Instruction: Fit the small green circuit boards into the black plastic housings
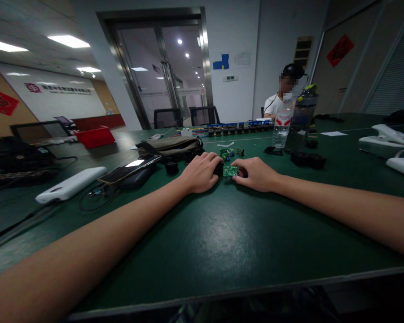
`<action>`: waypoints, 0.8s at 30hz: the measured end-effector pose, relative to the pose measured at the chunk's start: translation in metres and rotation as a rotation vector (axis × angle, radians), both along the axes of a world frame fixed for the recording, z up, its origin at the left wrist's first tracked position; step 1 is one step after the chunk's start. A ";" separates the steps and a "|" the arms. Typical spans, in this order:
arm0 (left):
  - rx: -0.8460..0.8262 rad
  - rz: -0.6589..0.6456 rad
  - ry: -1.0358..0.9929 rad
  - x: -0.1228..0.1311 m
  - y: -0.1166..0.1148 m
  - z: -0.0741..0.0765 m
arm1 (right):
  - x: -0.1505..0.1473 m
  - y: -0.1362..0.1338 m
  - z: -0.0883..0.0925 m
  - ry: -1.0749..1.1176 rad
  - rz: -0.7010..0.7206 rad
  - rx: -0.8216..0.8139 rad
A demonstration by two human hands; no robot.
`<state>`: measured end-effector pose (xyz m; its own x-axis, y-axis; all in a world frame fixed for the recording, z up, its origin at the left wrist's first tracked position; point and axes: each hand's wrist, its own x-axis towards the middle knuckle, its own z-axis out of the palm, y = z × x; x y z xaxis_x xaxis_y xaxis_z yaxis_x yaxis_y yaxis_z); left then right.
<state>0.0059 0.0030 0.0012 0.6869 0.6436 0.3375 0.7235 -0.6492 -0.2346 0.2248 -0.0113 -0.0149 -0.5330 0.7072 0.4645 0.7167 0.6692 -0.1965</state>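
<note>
Between thumb and fingers, my right hand (257,174) pinches a small green circuit board (230,171) by its right edge, just above the table. Close on its left, my left hand (204,172) is closed around a small black piece (218,168), mostly hidden by the fingers; its kind is unclear. The black piece and the board are very near each other, and I cannot tell whether they touch. Just beyond both hands lie more small green circuit boards (226,153) with parts on them.
A grey-brown bag (171,147), a phone (129,169) and a white power bank (70,184) lie leftward. To the right stand a water bottle (281,130) and a dark drinking bottle (301,123), with black pieces (308,159) before them. A person (283,96) sits across the green table (222,251).
</note>
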 end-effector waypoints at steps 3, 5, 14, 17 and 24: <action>-0.008 0.019 0.020 0.001 0.001 0.000 | 0.000 0.000 0.001 -0.006 -0.009 -0.003; 0.002 0.018 0.038 0.001 0.000 0.001 | 0.000 -0.001 0.001 -0.008 -0.016 -0.006; 0.011 0.015 0.055 0.003 -0.002 0.002 | 0.000 -0.001 0.001 -0.015 -0.022 -0.007; 0.005 0.015 0.059 0.003 -0.002 0.002 | 0.000 -0.001 0.002 -0.022 -0.024 -0.010; -0.009 0.028 0.067 0.003 -0.002 0.002 | 0.000 -0.001 0.001 -0.045 -0.020 -0.008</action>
<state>0.0084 0.0006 0.0033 0.6896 0.6656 0.2854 0.7242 -0.6316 -0.2769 0.2246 -0.0119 -0.0137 -0.5392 0.7214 0.4345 0.7379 0.6534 -0.1693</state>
